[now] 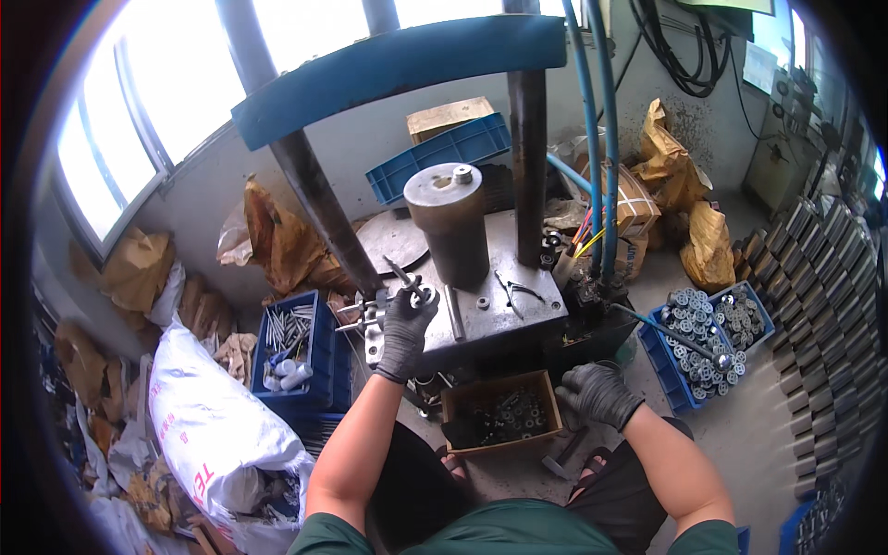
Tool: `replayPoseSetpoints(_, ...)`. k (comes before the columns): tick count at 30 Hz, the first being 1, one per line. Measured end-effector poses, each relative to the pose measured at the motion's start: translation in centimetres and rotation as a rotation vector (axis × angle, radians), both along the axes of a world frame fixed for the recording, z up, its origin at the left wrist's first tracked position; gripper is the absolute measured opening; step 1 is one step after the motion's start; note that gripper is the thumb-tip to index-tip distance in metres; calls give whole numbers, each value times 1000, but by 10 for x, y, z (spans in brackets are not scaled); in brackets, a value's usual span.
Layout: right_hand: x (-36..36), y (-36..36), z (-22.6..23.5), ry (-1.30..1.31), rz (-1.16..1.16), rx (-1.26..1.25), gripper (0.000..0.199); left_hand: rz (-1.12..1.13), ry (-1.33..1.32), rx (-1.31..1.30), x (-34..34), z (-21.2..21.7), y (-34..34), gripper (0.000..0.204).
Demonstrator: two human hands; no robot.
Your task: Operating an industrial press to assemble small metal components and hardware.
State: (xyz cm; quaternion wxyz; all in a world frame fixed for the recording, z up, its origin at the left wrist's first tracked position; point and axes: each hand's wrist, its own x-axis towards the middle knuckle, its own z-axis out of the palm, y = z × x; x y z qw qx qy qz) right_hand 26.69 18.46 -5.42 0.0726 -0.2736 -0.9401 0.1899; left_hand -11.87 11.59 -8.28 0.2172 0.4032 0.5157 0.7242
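My left hand (407,319), in a dark glove, reaches up onto the grey steel press table (509,319). Its fingertips pinch a small round metal part (423,296) just left of the dull brown cylinder (449,227) standing on the table. My right hand (597,393), also gloved, hangs low with loosely curled fingers beside the right edge of a cardboard box (546,393) of dark metal pieces; nothing shows in it. Pliers (518,289) and a short steel pin (453,313) lie on the table.
A blue crossbeam (398,60) on two dark columns spans above. A blue crate of rods (296,342) and a white sack (213,425) sit at left. At right are a blue crate of round metal parts (703,347) and rows of stacked metal pieces (823,305). Blue hoses (592,139) hang down.
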Motion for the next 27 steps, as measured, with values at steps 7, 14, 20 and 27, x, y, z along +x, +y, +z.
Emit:
replayPoseSetpoints(7, 6, -1, -15, -77, 146, -219, 37, 53, 327, 74, 42, 183, 74, 46)
replayPoseSetpoints(14, -8, -2, -1, -130, 257, -181, 36, 12, 239, 80, -27, 209, 175, 57)
replayPoseSetpoints(20, -2, -11, -1, -172, 306, -169, 31, -106, 165, 108, -20, 199, 180, 48)
replayPoseSetpoints(27, 10, -30, 25, 102, 282, -161, 34, -163, 184, 43, -15, 203, 174, 54)
